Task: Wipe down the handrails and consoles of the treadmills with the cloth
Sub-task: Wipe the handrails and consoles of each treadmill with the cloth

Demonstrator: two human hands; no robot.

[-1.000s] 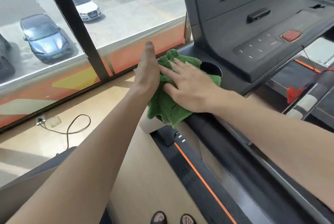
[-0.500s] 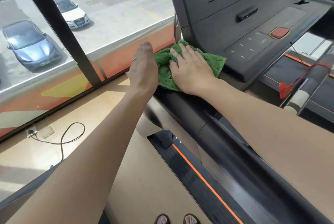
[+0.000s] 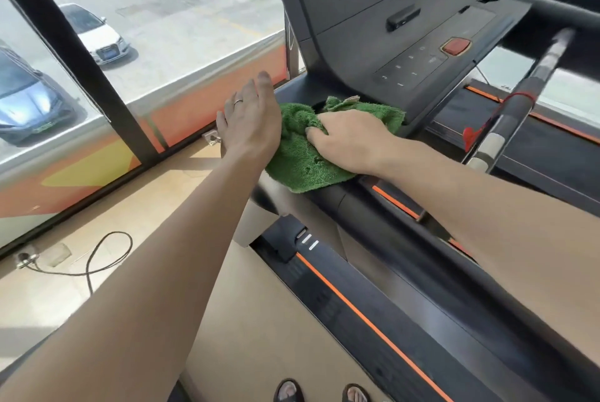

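Note:
A green terry cloth [image 3: 302, 155] lies bunched on the left end of the dark treadmill console [image 3: 383, 41], where the black left handrail [image 3: 383, 226] joins it. My right hand [image 3: 350, 140] presses down on the cloth, fingers curled into its folds over the cup-holder area. My left hand [image 3: 250, 122], flat with fingers together and a ring on one finger, rests against the cloth's left edge on the console's outer side. The keypad [image 3: 409, 69] and the red stop button [image 3: 456, 46] sit to the right of the cloth.
A large window with a black frame post [image 3: 74, 54] runs along the left, with cars outside. A floor socket and black cable [image 3: 97, 259] lie on the tan floor. The treadmill side rail with an orange stripe [image 3: 363, 317] runs below. A second handrail with a red safety cord [image 3: 506, 109] stands at the right.
The cloth and my right hand have slid back toward me and right, off the console's far-left corner. My left hand stays alongside the cloth. The view has shifted slightly.

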